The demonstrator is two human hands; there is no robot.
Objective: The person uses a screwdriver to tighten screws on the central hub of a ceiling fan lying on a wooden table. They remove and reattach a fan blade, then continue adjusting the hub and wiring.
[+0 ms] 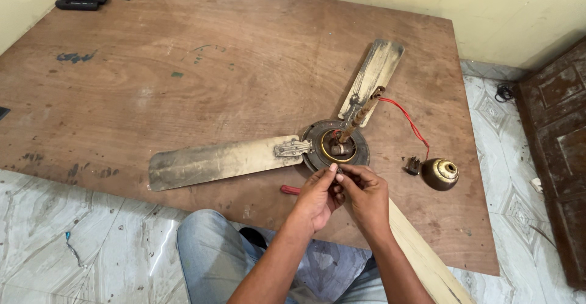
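Observation:
A dirty cream ceiling fan lies on a brown plywood board. Its round motor hub carries a rusty rod pointing up and back. One blade reaches left, another blade runs to the back, and a third blade passes under my right forearm. My left hand and my right hand meet just in front of the hub, fingertips pinched together on something too small to make out. A red-handled tool lies beside my left hand.
A brown metal cup-shaped cover and a small black part sit right of the hub, joined to it by a red wire. Black flat objects lie at the board's far left corner. My jeans-clad knee is below. A dark wooden door stands at right.

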